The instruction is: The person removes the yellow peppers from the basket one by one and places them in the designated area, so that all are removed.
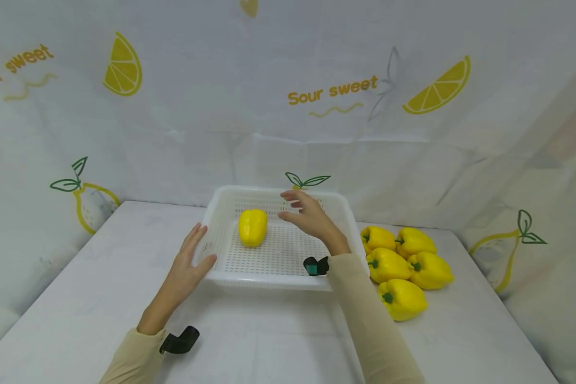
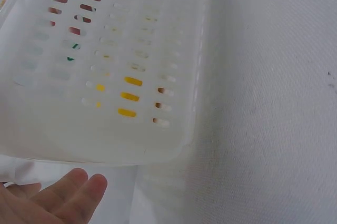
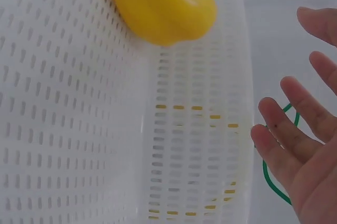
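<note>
A white perforated plastic basket (image 1: 278, 282) stands on the table, with one yellow bell pepper (image 1: 252, 228) lying in its left part. The same bell pepper (image 3: 166, 6) shows large in the right wrist view. My left hand (image 1: 188, 272) is at the basket's left side, fingers extended; whether it touches the rim I cannot tell. Over the basket's right half hovers my right hand (image 1: 309, 216), holding nothing, its fingers loosely spread to the right of the pepper. In the left wrist view the left hand's fingers (image 2: 87, 197) appear beside the basket's outer wall (image 2: 95, 134).
Right of the basket lies a group of several yellow bell peppers (image 1: 403, 266) with green stems, close against the basket's right side. A white cloth (image 1: 249, 341) covers the table. Behind it hangs a white curtain (image 1: 211, 96) printed with lemons and lettering.
</note>
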The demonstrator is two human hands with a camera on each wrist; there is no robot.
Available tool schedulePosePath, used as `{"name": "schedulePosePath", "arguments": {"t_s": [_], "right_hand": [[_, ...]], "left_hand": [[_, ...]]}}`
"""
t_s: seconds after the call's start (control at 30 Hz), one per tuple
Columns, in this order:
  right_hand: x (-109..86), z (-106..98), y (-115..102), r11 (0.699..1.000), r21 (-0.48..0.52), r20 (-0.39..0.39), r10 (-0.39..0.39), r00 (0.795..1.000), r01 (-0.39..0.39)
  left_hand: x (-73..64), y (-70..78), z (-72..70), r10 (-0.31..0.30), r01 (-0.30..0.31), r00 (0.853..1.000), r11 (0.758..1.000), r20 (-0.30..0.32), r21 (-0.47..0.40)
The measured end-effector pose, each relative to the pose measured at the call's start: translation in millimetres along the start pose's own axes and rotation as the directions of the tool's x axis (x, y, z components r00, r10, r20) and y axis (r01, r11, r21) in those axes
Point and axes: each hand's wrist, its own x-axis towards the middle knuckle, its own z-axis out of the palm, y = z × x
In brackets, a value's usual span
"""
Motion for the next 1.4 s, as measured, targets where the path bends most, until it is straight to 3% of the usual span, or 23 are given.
{"name": "schedulePosePath", "arguments": {"t_s": [0.43, 1.0, 1.4], "right_hand": [[13.6, 19.6, -1.9, 0.993, -0.115, 0.081, 0.035, 0.996, -0.026], [28.3, 43.3, -10.3, 0.989, -0.124, 0.15, 0.104, 0.983, -0.086], [28.2, 45.9, -7.2, 0.984, -0.154, 0.179, 0.115, 0.977, -0.087]], "left_hand": [[-0.2, -1.3, -2.0, 0.009, -0.009, 1.0, 1.0, -0.001, 0.014], [0.8, -4.1, 1.0, 0.005, -0.005, 1.0, 1.0, 0.002, 0.008], [1.4, -4.2, 2.5, 0.009, -0.009, 1.0, 0.999, -0.003, 0.036]]}}
